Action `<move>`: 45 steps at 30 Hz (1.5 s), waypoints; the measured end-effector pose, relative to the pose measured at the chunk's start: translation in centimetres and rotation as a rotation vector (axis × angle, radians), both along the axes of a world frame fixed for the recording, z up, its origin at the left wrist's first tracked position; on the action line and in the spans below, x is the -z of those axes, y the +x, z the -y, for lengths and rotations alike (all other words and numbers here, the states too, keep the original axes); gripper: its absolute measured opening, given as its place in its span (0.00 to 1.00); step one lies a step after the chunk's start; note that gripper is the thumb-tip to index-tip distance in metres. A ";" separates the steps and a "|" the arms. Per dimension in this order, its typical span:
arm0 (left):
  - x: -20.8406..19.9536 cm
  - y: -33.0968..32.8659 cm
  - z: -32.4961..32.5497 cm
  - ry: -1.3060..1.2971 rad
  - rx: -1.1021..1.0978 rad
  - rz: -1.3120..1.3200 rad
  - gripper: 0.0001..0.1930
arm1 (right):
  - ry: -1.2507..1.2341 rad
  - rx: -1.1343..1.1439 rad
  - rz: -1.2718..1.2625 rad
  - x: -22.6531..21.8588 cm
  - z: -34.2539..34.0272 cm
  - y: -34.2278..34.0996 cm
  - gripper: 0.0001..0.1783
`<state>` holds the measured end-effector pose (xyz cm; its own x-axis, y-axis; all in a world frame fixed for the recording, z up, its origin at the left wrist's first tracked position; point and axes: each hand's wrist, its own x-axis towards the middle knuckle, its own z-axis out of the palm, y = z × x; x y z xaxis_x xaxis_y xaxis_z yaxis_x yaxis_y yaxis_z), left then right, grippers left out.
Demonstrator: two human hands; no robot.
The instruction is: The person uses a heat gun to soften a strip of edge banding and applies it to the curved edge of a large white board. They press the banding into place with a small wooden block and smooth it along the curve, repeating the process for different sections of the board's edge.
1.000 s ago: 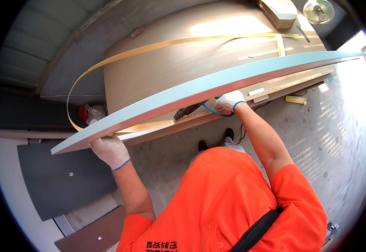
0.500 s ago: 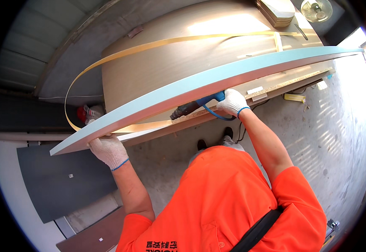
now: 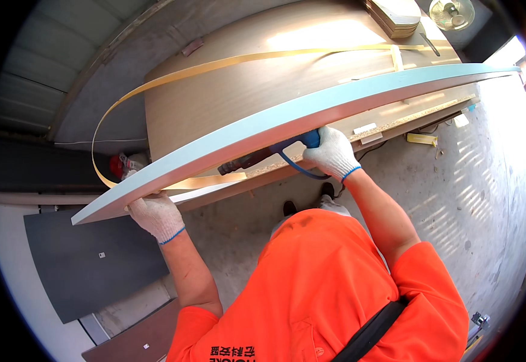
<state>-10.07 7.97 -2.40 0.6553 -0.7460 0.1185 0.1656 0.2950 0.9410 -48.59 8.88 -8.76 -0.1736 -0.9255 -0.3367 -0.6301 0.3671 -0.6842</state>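
A long pale blue panel [image 3: 287, 117] stands on edge across a wooden worktable [image 3: 257, 90]. My left hand [image 3: 157, 214], in a white knit glove, grips the panel's lower left end from below. In the same kind of glove, my right hand [image 3: 332, 154] holds the blue handle of a dark hand tool [image 3: 257, 158] pressed up under the panel's near edge. A long tan edging strip [image 3: 214, 63] loops from the panel's left end back over the table top.
A stack of tan boards [image 3: 398, 12] and a small fan [image 3: 450, 13] sit at the table's far end. Dark grey [image 3: 82, 259] and brown [image 3: 136, 341] panels lie on the concrete floor at left. A red object [image 3: 117, 166] lies under the strip loop.
My right hand has slid the tool a little to the right along the panel's underside. The left hand keeps its grip at the panel's end.
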 end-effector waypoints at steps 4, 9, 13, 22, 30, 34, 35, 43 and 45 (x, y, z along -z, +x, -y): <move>0.0 0.1 0.1 0.003 -0.010 -0.017 0.21 | -0.057 0.050 0.080 -1.5 -0.9 0.8 0.23; -0.3 -0.4 0.2 0.019 0.003 0.042 0.22 | -0.128 0.075 0.138 -2.6 -1.5 1.3 0.25; -0.2 -0.4 0.3 0.008 0.026 0.032 0.24 | -0.172 0.101 0.132 -3.2 -1.9 1.8 0.26; -0.1 -0.3 0.3 0.004 0.021 0.039 0.23 | -0.196 0.110 0.026 -1.2 -3.0 1.6 0.26; 0.7 0.6 0.6 -0.003 -0.035 0.175 0.18 | -0.187 0.103 -0.106 3.8 -3.7 0.8 0.21; -0.7 -1.1 0.4 -0.050 -0.019 -0.001 0.17 | -0.219 0.082 -0.170 6.0 -4.0 0.3 0.21; -0.8 -1.3 0.3 -0.050 -0.019 0.009 0.17 | -0.225 0.084 -0.185 6.4 -4.0 0.2 0.21; -0.8 -1.6 0.4 -0.067 0.000 0.026 0.18 | -0.173 0.101 -0.185 7.6 -3.9 0.3 0.21; -1.0 -1.7 0.4 -0.068 0.008 0.036 0.18 | -0.148 0.114 -0.166 8.1 -3.8 0.5 0.22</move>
